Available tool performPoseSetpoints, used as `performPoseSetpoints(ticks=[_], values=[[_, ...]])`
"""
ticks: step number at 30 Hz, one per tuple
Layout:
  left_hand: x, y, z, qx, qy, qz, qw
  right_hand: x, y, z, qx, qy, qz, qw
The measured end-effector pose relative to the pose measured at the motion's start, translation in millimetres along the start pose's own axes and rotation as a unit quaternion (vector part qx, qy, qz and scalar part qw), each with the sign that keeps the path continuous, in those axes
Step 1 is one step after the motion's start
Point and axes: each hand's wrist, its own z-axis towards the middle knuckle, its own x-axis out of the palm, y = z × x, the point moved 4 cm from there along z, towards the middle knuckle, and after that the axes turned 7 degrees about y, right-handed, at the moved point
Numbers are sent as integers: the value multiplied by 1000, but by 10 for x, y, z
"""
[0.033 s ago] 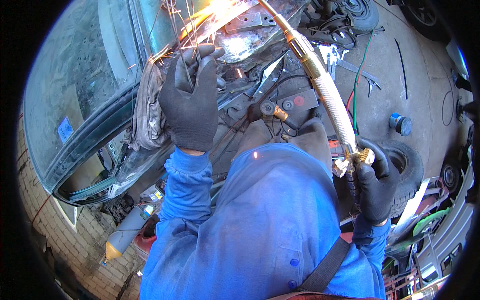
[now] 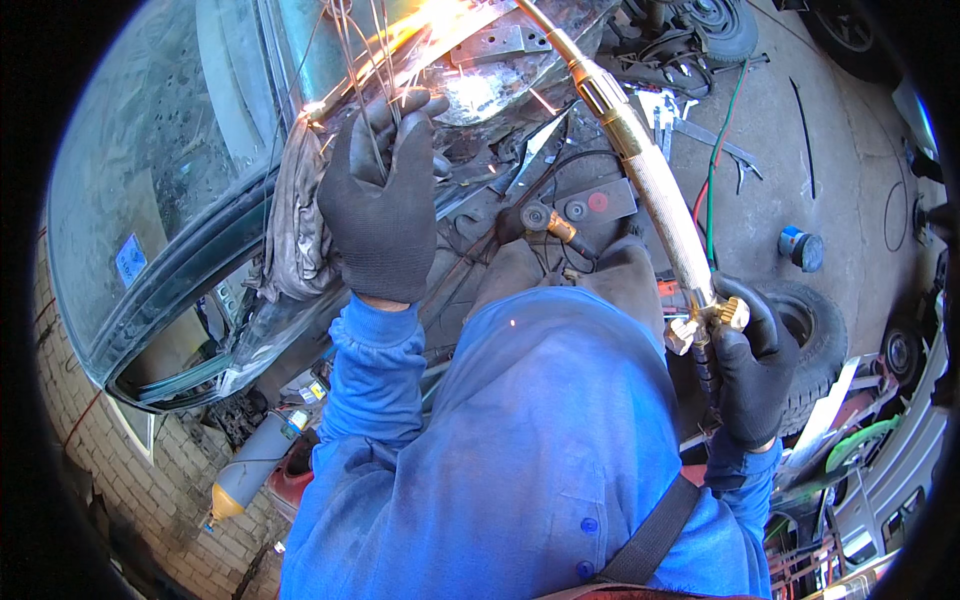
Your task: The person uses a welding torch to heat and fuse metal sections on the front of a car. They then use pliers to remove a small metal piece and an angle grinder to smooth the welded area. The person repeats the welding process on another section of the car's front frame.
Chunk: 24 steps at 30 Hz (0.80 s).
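My left hand [image 2: 385, 200], in a dark glove, is closed on several thin wire rods [image 2: 368, 95] that stick up past the fingers. My right hand [image 2: 755, 365], gloved too, grips the valve end of a long brass-coloured gas torch [image 2: 650, 185]. The torch slants up and left, and its tip runs to the top edge. Left of that tip a bright flame [image 2: 440, 15] burns with sparks over metal bodywork, and its glare hides the spot beneath. A grey rag [image 2: 298, 215] hangs over the car's frame beside my left hand.
At left is a car windscreen [image 2: 150, 160]. An angle grinder [image 2: 560, 230] lies below the bodywork. A blue can [image 2: 800, 248], a tyre [image 2: 810, 340] and a green hose [image 2: 718, 165] are at right. A gas cylinder [image 2: 255, 460] lies on the bricks at lower left.
The sparks have shifted: fewer fly around the rods, and one glows at the top of the rag. My hands and the torch have hardly moved.
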Motion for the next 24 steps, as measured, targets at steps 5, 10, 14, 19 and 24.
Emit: performPoseSetpoints(ticks=[5,10,14,19,24], values=[[8,34,60,24,-5,16,1000,0,-11,50,-12,-6,-11,1000],[3,23,59,19,1,18,1000,10,-28,50,-7,-2,-4,1000],[-8,7,55,17,-3,1,1000,22,-30,45,-12,-6,9,1000],[-3,14,60,18,0,8,1000,35,-21,49,-14,-8,8,1000],[2,36,61,5,-3,5,1000,43,-17,50,-16,-7,9,1000]])
